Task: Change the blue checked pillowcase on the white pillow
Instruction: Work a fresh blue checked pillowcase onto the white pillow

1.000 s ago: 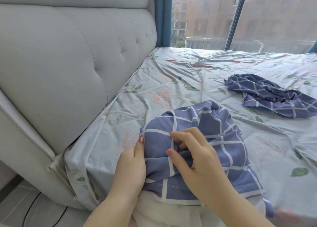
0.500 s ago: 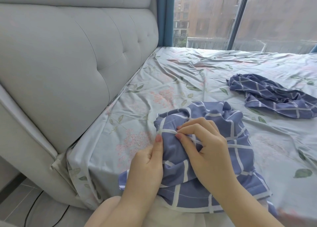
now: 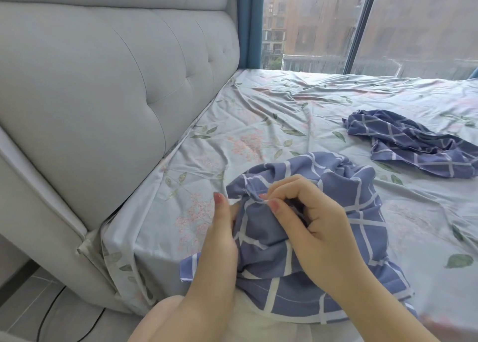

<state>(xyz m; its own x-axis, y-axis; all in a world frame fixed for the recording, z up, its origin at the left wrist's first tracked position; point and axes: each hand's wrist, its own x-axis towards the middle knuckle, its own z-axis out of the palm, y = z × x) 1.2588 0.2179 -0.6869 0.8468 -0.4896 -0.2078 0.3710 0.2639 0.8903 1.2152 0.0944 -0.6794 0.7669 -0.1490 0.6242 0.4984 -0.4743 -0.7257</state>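
Observation:
A blue checked pillowcase (image 3: 344, 186) lies bunched over one end of the white pillow (image 3: 269, 327), whose bare white fabric shows at the bottom edge of the view. My left hand (image 3: 219, 240) grips the case's left side, thumb up. My right hand (image 3: 305, 222) pinches a gathered fold of the same case near its top corner. A second blue checked pillowcase (image 3: 413, 145) lies crumpled on the bed, far right, apart from both hands.
The bed carries a pale blue floral sheet (image 3: 284, 114). A padded grey headboard (image 3: 103, 88) rises along the left. A window (image 3: 362, 23) stands behind the bed. A black cable (image 3: 51, 313) runs over the grey floor at lower left.
Both hands have shifted up along the pillowcase and gathered more cloth. The case's left hem corner now sticks out below my left hand.

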